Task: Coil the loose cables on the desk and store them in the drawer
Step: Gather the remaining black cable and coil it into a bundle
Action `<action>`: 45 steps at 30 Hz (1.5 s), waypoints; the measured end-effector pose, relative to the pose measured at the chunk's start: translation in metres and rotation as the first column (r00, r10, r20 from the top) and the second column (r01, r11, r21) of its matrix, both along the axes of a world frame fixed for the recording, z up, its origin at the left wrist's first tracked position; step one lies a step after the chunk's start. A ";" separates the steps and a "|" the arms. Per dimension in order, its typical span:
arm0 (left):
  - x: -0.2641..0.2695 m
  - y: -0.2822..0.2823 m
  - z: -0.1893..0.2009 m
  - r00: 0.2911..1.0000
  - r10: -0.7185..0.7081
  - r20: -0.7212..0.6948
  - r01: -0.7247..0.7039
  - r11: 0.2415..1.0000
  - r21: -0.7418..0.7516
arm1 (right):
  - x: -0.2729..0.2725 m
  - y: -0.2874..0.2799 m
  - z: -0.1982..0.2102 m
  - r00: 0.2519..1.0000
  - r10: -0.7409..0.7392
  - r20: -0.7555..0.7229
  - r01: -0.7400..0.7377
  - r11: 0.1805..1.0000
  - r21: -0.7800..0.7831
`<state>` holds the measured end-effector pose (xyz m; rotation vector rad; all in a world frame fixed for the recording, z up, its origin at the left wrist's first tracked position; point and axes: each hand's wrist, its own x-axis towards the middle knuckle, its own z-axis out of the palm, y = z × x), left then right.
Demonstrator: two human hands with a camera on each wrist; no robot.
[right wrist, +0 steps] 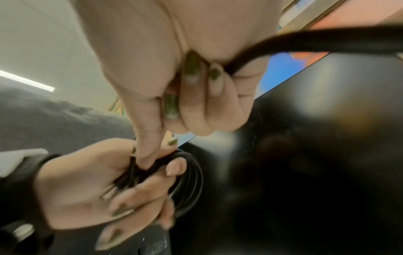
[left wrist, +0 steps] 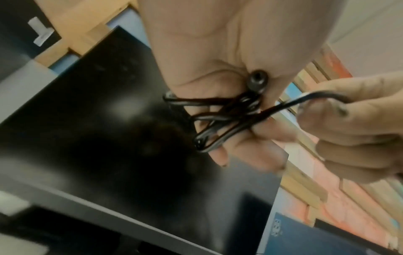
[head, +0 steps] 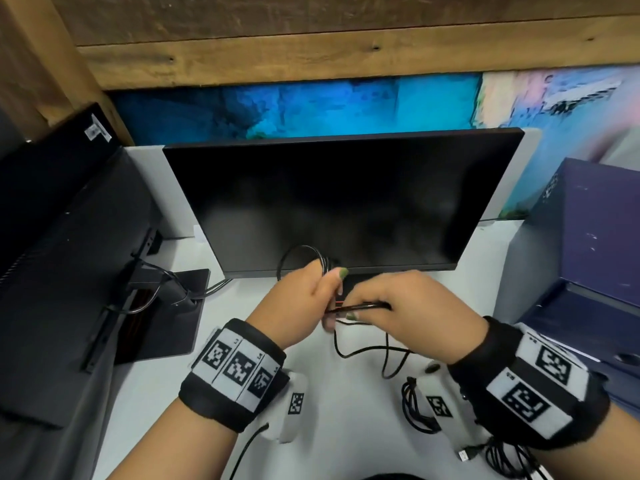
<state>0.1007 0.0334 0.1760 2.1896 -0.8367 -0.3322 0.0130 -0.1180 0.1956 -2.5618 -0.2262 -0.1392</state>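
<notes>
My left hand grips a bundle of black cable loops just in front of the monitor's lower edge; the loops cross its fingers in the left wrist view, with a round plug end by the thumb. My right hand pinches the same cable's free strand beside the left hand; that strand runs past its curled fingers. The loose tail hangs down and curls on the white desk. The coil shows in the left hand in the right wrist view.
A dark monitor stands close behind the hands. A second black screen and its stand with cables sit at left. A dark blue box is at right. More black cables and a USB plug lie on the white desk.
</notes>
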 end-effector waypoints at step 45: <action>-0.014 0.008 -0.008 0.829 -0.354 -0.433 0.134 0.877 -0.461 | 0.002 -0.020 -0.021 0.984 -0.174 0.038 0.156 0.943 0.296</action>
